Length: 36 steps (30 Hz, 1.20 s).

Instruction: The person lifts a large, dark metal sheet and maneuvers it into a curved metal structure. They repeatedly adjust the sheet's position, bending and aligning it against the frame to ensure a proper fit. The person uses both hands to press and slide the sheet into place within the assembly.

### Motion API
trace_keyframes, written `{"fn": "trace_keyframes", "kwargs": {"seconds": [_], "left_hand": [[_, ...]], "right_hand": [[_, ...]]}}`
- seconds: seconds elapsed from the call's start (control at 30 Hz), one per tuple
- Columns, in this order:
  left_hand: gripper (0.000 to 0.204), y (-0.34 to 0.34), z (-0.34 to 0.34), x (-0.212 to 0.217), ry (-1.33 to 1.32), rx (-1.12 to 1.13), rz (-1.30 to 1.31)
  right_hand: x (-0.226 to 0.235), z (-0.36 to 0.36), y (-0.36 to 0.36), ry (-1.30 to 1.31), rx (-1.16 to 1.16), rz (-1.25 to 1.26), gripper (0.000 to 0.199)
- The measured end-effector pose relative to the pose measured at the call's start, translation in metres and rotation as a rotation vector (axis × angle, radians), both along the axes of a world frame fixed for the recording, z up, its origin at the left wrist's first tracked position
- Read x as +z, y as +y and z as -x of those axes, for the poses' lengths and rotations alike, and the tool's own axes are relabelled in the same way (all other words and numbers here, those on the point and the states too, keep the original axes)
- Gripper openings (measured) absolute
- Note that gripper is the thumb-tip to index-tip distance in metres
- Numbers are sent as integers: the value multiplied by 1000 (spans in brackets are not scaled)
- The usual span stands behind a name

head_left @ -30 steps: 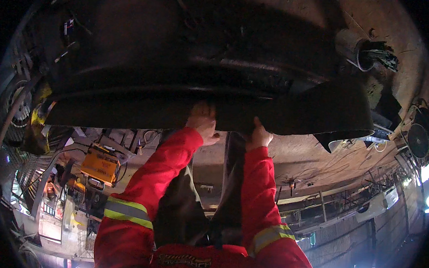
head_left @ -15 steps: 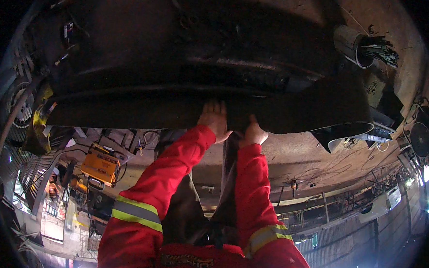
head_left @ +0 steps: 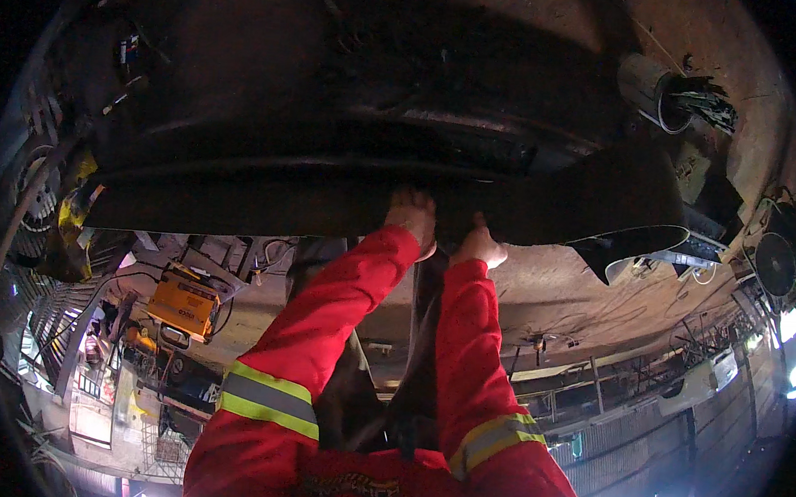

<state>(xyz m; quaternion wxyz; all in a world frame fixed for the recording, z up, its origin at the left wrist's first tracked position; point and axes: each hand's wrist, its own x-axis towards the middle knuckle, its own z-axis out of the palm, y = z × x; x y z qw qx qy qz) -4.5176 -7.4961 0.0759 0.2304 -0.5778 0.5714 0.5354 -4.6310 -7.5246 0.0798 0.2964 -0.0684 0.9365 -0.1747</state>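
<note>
While the dark curved sheet (head_left: 265,204) stretches crosswise just ahead, its long axis running left to right, the left hand (head_left: 411,218) and the right hand (head_left: 480,246) touch its near edge around the middle, the left reaching slightly farther over. The left fingers lie close together on top; whether either hand pinches the edge cannot be told. At upper right, a bucket (head_left: 639,81) holds thin rods (head_left: 705,101).

left hand (head_left: 412,220) | shifted rightward along dark curved sheet (head_left: 266,198) | now nearer right hand (head_left: 480,246)
</note>
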Motion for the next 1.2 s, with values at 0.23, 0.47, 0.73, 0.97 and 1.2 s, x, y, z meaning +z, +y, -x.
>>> {"fn": "trace_keyframes", "kwargs": {"seconds": [0.23, 0.47, 0.73, 0.97, 1.2], "left_hand": [[75, -10, 25, 9, 23, 19, 148], [59, -23, 69, -7, 12, 4, 19], [47, -33, 65, -9, 96, -196, -53], [52, -26, 76, 3, -53, -243, 178], [77, -39, 74, 15, 54, -139, 79]], "right_hand": [[-29, 69, 21, 153, 643, -281, 37], [53, 82, -140, -153, 532, 436, 32], [87, 163, -267, -490, 254, 427, 30], [84, 288, -310, -1015, -35, 432, 34], [130, 276, -282, 30, 575, 433, 29]]}}
